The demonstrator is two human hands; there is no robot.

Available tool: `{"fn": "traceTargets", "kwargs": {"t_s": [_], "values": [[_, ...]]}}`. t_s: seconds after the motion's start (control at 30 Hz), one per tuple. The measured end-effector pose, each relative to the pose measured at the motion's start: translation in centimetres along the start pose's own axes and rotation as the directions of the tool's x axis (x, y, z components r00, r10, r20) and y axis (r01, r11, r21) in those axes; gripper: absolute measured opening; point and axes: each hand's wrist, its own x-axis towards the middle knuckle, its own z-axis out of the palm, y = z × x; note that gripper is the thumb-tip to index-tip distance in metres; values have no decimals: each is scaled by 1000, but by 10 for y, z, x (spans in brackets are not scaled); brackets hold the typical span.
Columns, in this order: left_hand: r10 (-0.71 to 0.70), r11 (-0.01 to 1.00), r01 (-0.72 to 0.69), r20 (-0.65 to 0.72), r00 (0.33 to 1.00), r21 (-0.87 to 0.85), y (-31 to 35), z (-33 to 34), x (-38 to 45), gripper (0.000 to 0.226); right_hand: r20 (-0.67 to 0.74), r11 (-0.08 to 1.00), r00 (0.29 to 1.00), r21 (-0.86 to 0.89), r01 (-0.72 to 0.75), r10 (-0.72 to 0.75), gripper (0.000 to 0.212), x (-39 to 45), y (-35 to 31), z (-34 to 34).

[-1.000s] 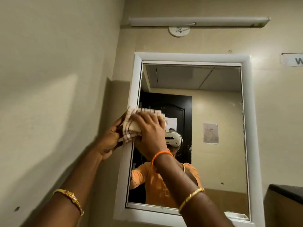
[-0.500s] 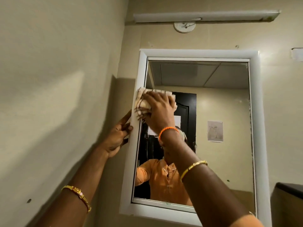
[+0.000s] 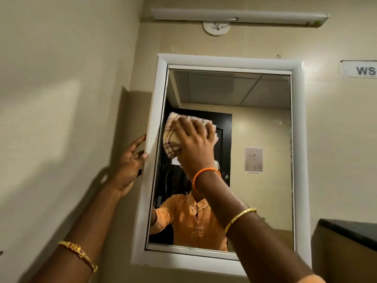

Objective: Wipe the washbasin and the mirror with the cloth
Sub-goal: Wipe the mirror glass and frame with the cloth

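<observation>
Mirror: a tall glass (image 3: 255, 160) in a white frame (image 3: 299, 160), mounted on a beige wall close to the corner where the left wall meets it.
Cloth: a checked cream-and-brown cloth (image 3: 170, 139), bunched, lying against the glass in the upper left part of the mirror, just inside the frame's left rail.
Right hand: the right hand (image 3: 194, 144) lies flat over the cloth with fingers spread, pressing it onto the glass; an orange thread band and a gold bangle sit on that arm.
Left hand: the left hand (image 3: 130, 160) is at the outer left edge of the frame, fingers loosely parted, fingertips touching the frame's rim; it clasps nothing that I can see. A gold bracelet is on that wrist.
Edges: the cloth's left side is right by the inner frame rail; the top rail is well above it, the bottom rail well below.
Open room: the whole right half of the glass and the strip above the cloth are bare; the right forearm crosses the lower middle of the glass.
Left gap: only a narrow band of wall between frame and corner, taken up by the left hand.
Surface: the glass reflects a dark door, a paper sheet on a far wall, ceiling panels and an orange shirt; small specks show near the right edge.
Room: a tube light fitting (image 3: 240, 17) and a round white ceiling-rose plate (image 3: 216, 28) above the mirror, a label reading "WS" (image 3: 361, 69) at the right, a dark-topped worktop (image 3: 350, 229) at lower right.
Washbasin: out of view.
</observation>
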Motion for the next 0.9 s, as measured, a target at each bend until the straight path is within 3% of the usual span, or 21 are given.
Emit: {"fn": "traceTargets", "kwargs": {"t_s": [0.17,0.33,0.43,0.53,0.63,0.73,0.83,0.9], "values": [[5,1000,-5,-29,1000,-13,-3,0,0,49,-9,966,969,91,-243,245,64,23,51,-23],[37,999,-36,-86,996,7,-9,3,0,47,-90,856,857,166,-490,508,74,1,118,-55],[33,999,-34,-111,993,-5,-15,11,0,41,-58,809,809,112,-577,585,81,-5,130,-66],[140,988,-126,-183,973,88,-18,26,-2,38,39,819,821,59,-571,569,92,-2,103,-60],[211,969,-166,-264,941,181,-19,35,-2,42,126,930,926,48,-364,356,79,3,75,-45],[235,966,-187,-303,924,180,-23,35,1,44,156,978,966,18,-210,204,68,8,73,-41],[226,968,-180,-295,928,176,-23,33,0,44,137,981,972,-5,-193,191,67,13,89,-45],[242,962,-193,-276,930,193,-23,31,0,43,127,963,954,-36,-268,271,65,21,107,-53]]}}
